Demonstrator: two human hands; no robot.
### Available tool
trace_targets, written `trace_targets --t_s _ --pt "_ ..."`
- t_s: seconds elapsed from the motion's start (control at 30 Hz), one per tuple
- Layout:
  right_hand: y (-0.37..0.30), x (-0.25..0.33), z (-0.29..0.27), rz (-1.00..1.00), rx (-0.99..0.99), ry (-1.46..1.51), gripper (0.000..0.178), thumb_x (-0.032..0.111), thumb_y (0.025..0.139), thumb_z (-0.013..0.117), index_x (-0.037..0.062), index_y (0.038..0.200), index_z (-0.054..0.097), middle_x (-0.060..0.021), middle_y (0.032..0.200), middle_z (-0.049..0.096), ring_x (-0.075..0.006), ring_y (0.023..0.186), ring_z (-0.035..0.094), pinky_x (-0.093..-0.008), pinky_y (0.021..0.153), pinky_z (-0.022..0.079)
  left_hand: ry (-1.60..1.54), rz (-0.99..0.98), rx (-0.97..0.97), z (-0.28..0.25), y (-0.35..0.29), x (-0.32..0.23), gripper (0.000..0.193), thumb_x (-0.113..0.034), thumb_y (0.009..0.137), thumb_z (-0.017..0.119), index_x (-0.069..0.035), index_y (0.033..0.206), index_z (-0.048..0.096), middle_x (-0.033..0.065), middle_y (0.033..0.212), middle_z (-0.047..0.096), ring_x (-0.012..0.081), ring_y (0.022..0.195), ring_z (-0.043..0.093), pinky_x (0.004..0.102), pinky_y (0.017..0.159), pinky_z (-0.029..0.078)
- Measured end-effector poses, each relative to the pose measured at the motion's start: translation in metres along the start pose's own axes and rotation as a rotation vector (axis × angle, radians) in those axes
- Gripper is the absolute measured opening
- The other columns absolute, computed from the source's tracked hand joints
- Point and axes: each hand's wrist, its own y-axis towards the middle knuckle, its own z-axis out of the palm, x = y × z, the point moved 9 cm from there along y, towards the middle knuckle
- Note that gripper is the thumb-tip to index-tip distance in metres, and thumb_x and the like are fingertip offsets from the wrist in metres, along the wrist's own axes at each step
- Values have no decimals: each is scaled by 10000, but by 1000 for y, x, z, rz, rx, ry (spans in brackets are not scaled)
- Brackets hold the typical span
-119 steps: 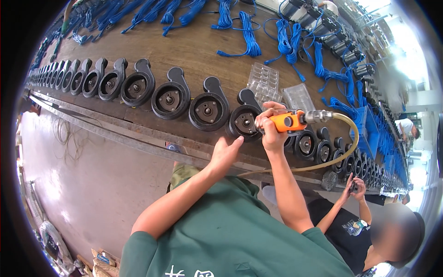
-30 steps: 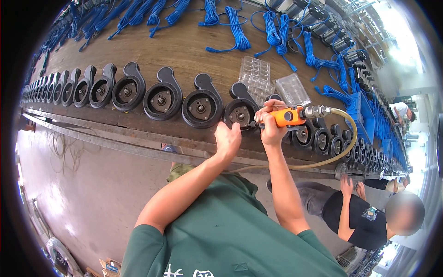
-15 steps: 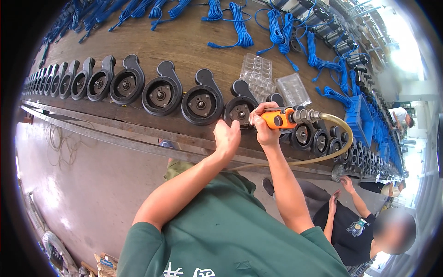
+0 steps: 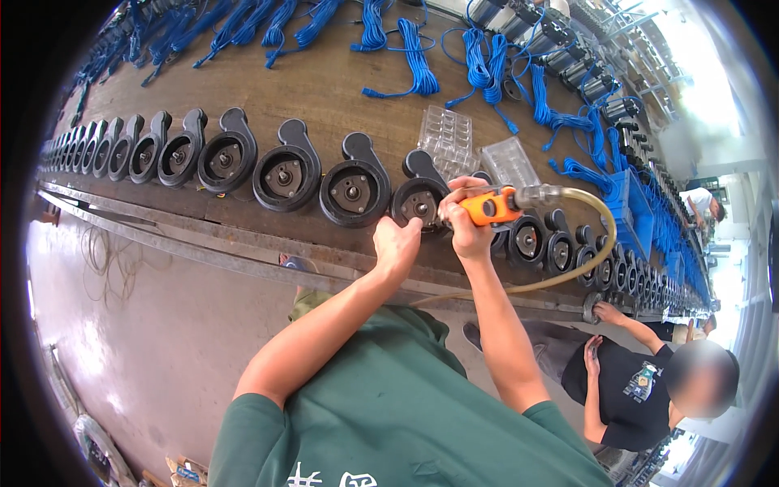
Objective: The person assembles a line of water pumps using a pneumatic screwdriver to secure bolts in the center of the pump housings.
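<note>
My left hand [image 4: 397,245] is closed at the near left rim of a black round housing [image 4: 422,167] with a raised arm at its far side. The thumb points toward the metal hub inside it. In my right hand [image 4: 471,234] is an orange air tool [image 4: 497,208], held sideways over the right side of this housing. A metal fitting [image 4: 535,196] joins the tool to a yellowish air hose [image 4: 610,235], which loops right and back below my right wrist. My hand hides the tool's working end.
Similar black housings [image 4: 354,193] line the table's near edge on both sides. Beyond lie clear plastic trays [image 4: 508,162], blue cable bundles [image 4: 417,61] and a blue crate [image 4: 631,213]. A metal rail [image 4: 203,237] runs along the front. A co-worker [image 4: 625,377] stands at the right.
Both hands and the air tool stay at the same housing, with only a slight tilt of the tool. The view has shifted slightly. The co-worker's one hand has moved onto a round part at the table edge.
</note>
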Motion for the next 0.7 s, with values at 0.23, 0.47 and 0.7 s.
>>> trace_targets --t_s 0.23,0.47,0.7 --pt "36 -5 -13 -64 -182 91 241 -7 836 496 -21 1076 511 -69 717 557 -149 615 535 -298 643 480 -108 -100 144 14 11 8 507 -265 649 876 110 910 655 217 934 698 229 828 673 368 753 538" --pt "45 -13 -11 -60 -203 67 224 -9 839 510 -9 1062 530 -66 735 571 -157 634 565 -292 641 481 -48 -132 108 8 1 -2 511 -256 654 878 119 913 647 208 926 695 211 814 660 369 743 538" --pt "50 -17 -6 -65 -98 94 222 -7 835 517 -11 1057 520 -64 725 563 -159 628 561 -303 641 487 -70 -163 102 0 -10 -15 497 -251 669 865 123 918 654 216 918 702 220 818 670 370 751 535"
